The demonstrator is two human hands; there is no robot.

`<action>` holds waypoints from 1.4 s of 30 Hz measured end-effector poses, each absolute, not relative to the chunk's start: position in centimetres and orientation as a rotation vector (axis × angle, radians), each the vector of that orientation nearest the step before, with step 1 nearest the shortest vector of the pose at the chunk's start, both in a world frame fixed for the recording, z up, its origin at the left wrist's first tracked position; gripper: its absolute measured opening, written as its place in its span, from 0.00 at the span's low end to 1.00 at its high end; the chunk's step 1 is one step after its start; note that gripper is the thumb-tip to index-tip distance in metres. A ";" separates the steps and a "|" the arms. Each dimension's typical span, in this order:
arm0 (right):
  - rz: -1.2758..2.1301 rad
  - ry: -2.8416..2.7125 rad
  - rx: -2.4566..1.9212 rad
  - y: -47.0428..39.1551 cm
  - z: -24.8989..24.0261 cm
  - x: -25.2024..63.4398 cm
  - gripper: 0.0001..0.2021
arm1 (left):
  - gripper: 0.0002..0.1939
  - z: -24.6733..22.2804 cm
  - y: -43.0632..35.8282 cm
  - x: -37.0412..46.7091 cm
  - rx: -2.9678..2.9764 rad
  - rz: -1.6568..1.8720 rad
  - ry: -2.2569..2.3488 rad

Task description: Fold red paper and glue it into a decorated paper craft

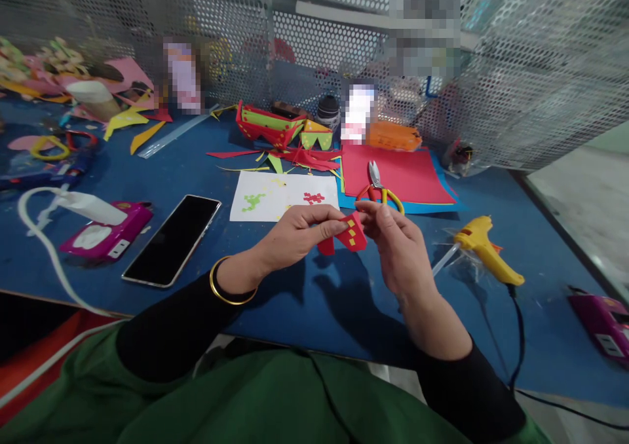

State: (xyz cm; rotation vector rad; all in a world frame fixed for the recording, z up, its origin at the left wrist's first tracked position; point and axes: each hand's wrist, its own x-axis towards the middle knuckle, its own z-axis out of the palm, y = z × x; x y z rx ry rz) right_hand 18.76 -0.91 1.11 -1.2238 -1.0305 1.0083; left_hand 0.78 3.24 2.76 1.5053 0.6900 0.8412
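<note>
My left hand (297,234) pinches a folded red paper piece (354,240) between thumb and fingers, above the near part of the blue table. Small yellow squares are stuck along the face of this piece. My right hand (400,247) is closed at the piece's right edge, thumb against fingers; whatever lies between those fingertips is too small to make out. Just beyond the hands lies a white sheet (289,211) with tiny green, red and yellow paper bits on it. Scissors (376,179) with red and yellow handles rest on red paper (407,175) behind my right hand.
A yellow glue gun (489,251) lies right, its cord running off the near edge. At left are a phone (174,238) and a purple power strip (130,224) with a white plug. Paper scraps (314,159) and red-green paper shapes (270,126) lie near the mesh wall (314,38).
</note>
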 end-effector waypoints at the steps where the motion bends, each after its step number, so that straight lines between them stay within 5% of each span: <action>1: 1.091 -1.003 -1.192 -1.0 1.2 18.7 0.20 | 0.11 2.7 3.3 0.8 1.538 0.827 0.695; 5: 1.252 -0.944 -1.159 -1.1 1.4 18.4 0.21 | 0.12 2.5 3.3 0.8 1.651 0.713 0.680; 12: 0.940 -0.824 -1.268 -0.5 1.1 18.8 0.22 | 0.12 2.6 3.2 1.0 1.576 0.805 0.868; 21: 1.162 -1.052 -1.285 -1.0 0.7 17.5 0.24 | 0.15 1.7 3.3 1.0 1.362 0.848 1.021; 29: 0.865 -0.875 -1.285 -0.3 0.5 18.2 0.19 | 0.24 1.6 4.0 1.1 1.322 1.162 1.136; 42: 0.635 -0.772 -1.246 0.4 0.0 18.7 0.20 | 0.32 1.7 3.7 1.2 1.172 1.025 1.097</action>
